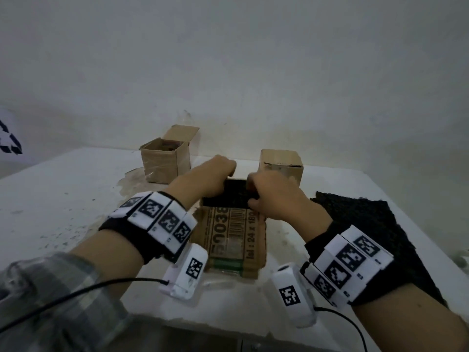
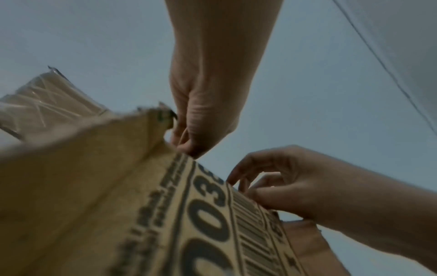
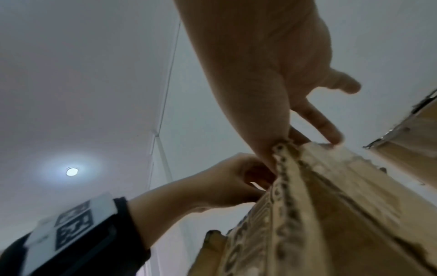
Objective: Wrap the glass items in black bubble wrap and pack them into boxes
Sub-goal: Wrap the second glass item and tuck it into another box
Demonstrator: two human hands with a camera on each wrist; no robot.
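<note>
Both the left hand [image 1: 210,177] and right hand [image 1: 275,193] grip the soft black bubble-wrapped bundle [image 1: 229,196], probably fragile, by its sides above the printed brown cardboard box [image 1: 233,237].

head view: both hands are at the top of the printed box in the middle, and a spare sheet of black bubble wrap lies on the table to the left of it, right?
Not quite: in the head view the spare black bubble wrap lies to the right of the printed box, not the left. Both the left hand and right hand are at its top.
</note>
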